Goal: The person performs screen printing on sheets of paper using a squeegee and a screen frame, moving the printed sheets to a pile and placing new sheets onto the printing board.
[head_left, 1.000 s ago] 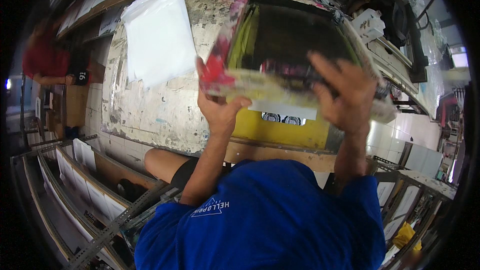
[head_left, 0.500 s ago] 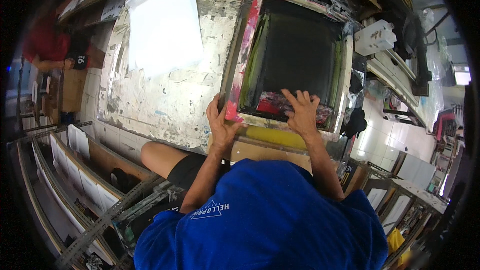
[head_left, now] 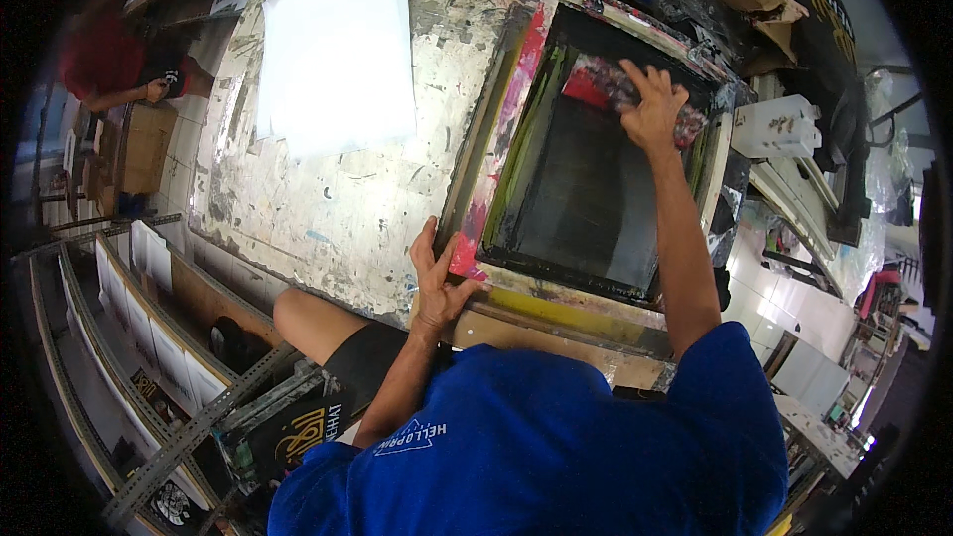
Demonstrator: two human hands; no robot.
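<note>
A screen printing frame point(head_left: 504, 149), its wooden rail stained pink and red, lies on the work table in front of me. Its dark mesh point(head_left: 586, 194) has green ink along the left side. With my left hand point(head_left: 440, 283) I grip the near left corner of the frame, thumb on the front edge and fingers along the side. My right hand point(head_left: 655, 117) is closed over a squeegee point(head_left: 594, 87) smeared with red and dark ink. The squeegee lies across the mesh near its far end. Its blade edge is hidden.
A stack of white sheets point(head_left: 338, 50) lies on the paint-flecked table point(head_left: 397, 189) to the left. A white plastic container point(head_left: 772, 127) stands right of the frame. Racks with boards point(head_left: 169, 323) are at the lower left. Another person point(head_left: 104, 65) in red is at the far left.
My right hand has pushed the squeegee from the near end of the mesh to its far end. The left hand still holds the frame corner. The mesh looks greyer behind the squeegee.
</note>
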